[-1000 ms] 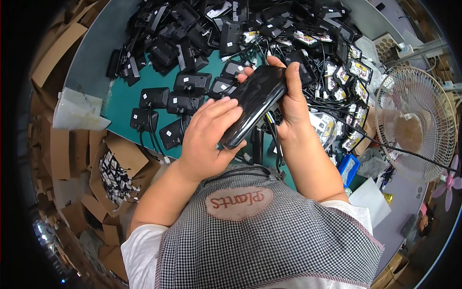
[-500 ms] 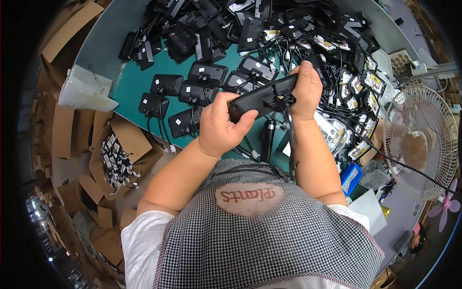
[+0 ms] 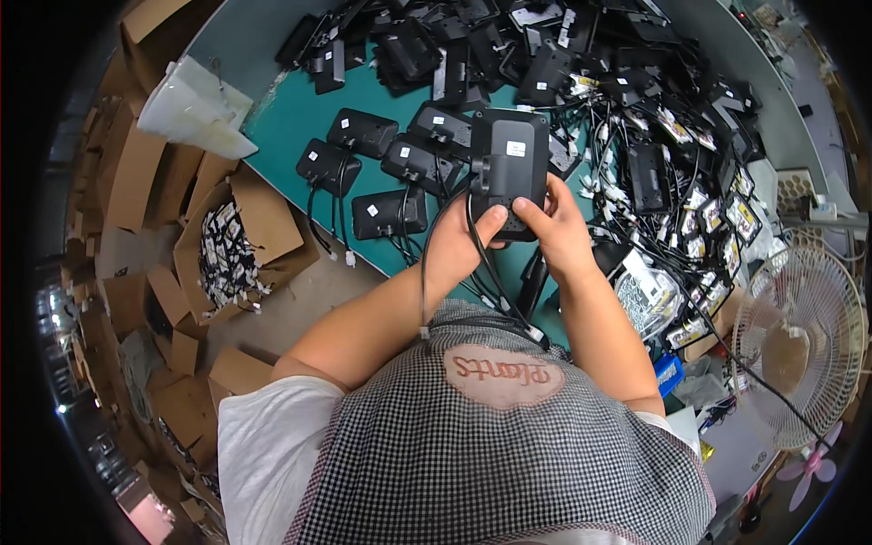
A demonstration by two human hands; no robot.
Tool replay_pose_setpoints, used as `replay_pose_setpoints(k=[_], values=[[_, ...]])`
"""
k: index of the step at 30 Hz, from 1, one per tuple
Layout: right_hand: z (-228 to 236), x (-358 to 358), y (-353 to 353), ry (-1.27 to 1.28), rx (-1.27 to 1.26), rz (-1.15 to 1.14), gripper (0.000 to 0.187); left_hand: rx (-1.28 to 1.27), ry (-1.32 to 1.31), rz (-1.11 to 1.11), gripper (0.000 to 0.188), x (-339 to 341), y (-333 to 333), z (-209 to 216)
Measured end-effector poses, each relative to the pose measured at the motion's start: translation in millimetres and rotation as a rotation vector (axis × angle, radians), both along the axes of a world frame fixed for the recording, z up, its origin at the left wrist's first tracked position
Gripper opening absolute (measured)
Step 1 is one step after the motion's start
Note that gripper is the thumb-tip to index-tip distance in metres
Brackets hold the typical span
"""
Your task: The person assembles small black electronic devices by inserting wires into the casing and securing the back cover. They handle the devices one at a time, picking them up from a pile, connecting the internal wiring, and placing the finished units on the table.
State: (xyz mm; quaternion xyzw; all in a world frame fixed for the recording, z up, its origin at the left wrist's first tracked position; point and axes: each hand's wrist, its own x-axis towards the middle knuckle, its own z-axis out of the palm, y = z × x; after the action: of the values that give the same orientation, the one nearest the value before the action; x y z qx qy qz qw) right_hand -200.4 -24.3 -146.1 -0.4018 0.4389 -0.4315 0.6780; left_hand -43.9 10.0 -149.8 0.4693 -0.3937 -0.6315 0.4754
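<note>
I hold a flat, rectangular black plastic device (image 3: 530, 177) upright in front of me, with its white label, mounting bracket and small holes facing me. My left hand (image 3: 457, 243) is closed on its lower left corner, thumb on the near face. On the lower right, my right hand (image 3: 561, 238) grips it with the thumb beside the other thumb. Black cables hang from the device past my left hand toward the apron, ending in white connectors. Similar labelled black devices (image 3: 361, 133) with cables lie just left of it on the green table (image 3: 282, 182).
A heap of black devices (image 3: 409, 50) covers the table's far side. Bundled cables and small wrapped parts (image 3: 713, 218) lie at right, near a fan (image 3: 786, 354) and a blue box (image 3: 668, 374). At left, a cardboard box (image 3: 272, 218) holds cabled parts below a white plastic container (image 3: 195, 104).
The device has turned from lying slanted across both hands to standing upright, its labelled face toward me. My hands have come closer together at its lower end. The whole view has shifted slightly.
</note>
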Motion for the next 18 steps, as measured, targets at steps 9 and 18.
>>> replay_pose_setpoints(k=[9,18], values=[[-6.0,16.6,-29.5,0.227,0.082,0.269,0.055,0.366,-0.022,0.413,0.044,84.8,-36.6,-42.2],[-30.9,-21.0,-30.6,0.183,0.283,0.063,0.048,0.662,-0.455,0.58,0.039,227.0,-174.6,-112.8]])
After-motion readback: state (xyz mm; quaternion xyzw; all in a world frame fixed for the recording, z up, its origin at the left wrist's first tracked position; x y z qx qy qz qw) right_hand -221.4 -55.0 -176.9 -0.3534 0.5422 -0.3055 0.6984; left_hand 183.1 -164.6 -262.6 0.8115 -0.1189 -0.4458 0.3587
